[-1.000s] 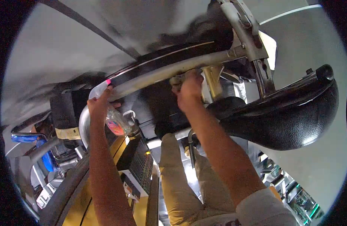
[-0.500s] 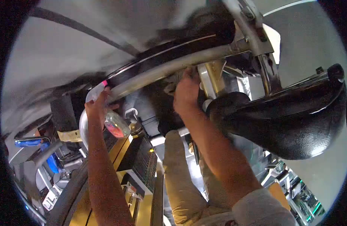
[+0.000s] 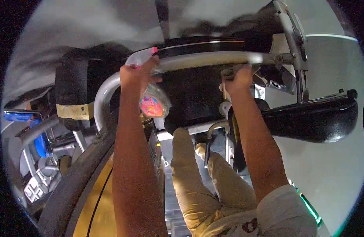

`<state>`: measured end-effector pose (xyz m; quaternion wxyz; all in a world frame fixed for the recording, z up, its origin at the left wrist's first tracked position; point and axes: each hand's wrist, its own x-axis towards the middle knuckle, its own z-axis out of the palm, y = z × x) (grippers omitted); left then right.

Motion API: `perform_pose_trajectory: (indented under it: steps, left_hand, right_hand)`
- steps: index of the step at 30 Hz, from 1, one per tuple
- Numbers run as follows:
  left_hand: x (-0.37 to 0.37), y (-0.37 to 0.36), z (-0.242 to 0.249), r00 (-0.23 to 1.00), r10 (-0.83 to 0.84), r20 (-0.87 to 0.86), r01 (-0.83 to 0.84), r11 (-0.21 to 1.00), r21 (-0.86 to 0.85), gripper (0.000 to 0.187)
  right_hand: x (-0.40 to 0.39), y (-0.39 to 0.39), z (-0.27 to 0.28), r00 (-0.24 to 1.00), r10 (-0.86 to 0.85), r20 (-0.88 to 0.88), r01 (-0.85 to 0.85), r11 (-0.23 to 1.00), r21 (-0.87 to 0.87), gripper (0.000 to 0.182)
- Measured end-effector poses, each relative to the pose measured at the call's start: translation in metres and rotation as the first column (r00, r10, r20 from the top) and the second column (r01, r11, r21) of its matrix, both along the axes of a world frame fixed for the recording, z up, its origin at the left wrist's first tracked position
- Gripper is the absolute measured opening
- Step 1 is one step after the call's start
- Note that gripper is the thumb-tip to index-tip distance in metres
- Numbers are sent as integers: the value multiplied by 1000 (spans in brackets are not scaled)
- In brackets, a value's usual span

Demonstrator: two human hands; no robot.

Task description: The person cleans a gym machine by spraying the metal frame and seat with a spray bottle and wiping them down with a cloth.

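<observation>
My left hand (image 3: pixel 135 79) is closed round the neck of a clear spray bottle (image 3: pixel 154 106) with a pink-and-red label. The bottle's white head with a pink nozzle sticks up above my fingers, overlapping the curved metal tube (image 3: pixel 197 60). My right hand (image 3: pixel 241 81) is closed on a bunched grey cloth (image 3: pixel 228 74), right at the underside of the same tube toward its right end. Part of the cloth is hidden behind my fingers.
A black padded seat (image 3: pixel 312 120) juts out at the right, below an upright metal post (image 3: pixel 298 47). To the left hangs a black pad (image 3: pixel 71 91) with a yellowish label. Blue-handled equipment (image 3: pixel 40 138) stands at the far left. A bent metal handle (image 3: pixel 213 128) is near my knees.
The view has shifted, and both hands now appear further right. My right hand has moved along the tube toward its right end with the cloth. The bottle stays in my left hand, its label now showing.
</observation>
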<state>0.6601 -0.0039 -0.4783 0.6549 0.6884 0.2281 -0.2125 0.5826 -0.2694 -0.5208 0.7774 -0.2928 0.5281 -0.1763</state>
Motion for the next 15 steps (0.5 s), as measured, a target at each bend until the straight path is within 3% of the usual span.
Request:
perform_pose_trajectory:
  steps: [3,4,5,6,10,12,14,15]
  left_hand:
    - [2,-2,7,1000,-4,-28,5,1000,25,51]
    - [2,-2,5,999,-18,-35,20,998,53,50]
    - [5,-1,4,999,-20,-37,23,996,84,50]
    - [6,0,4,999,-11,-36,13,997,71,49]
    - [6,-1,-1,999,-18,-27,18,1000,10,47]
    - [5,1,-3,999,-33,-16,33,999,-7,45]
    - [6,0,-4,999,-41,-7,41,999,2,42]
    - [6,-3,-1,999,-40,-15,41,999,34,40]
  right_hand:
    - [3,-51,-24,956,-31,-293,-17,987,-160,38]
    - [0,-72,-28,950,4,-312,-63,982,-178,34]
    - [-20,-107,-54,952,277,-129,-296,940,-169,32]
    - [-21,-116,-62,975,209,80,-204,977,-57,31]
    - [3,-19,-36,987,-24,-160,3,992,-128,38]
    - [-8,53,-31,954,273,-127,-290,945,-149,43]
    - [-14,112,-27,914,401,-56,-404,893,-198,41]
    - [-19,116,-27,896,443,-13,-421,840,-342,39]
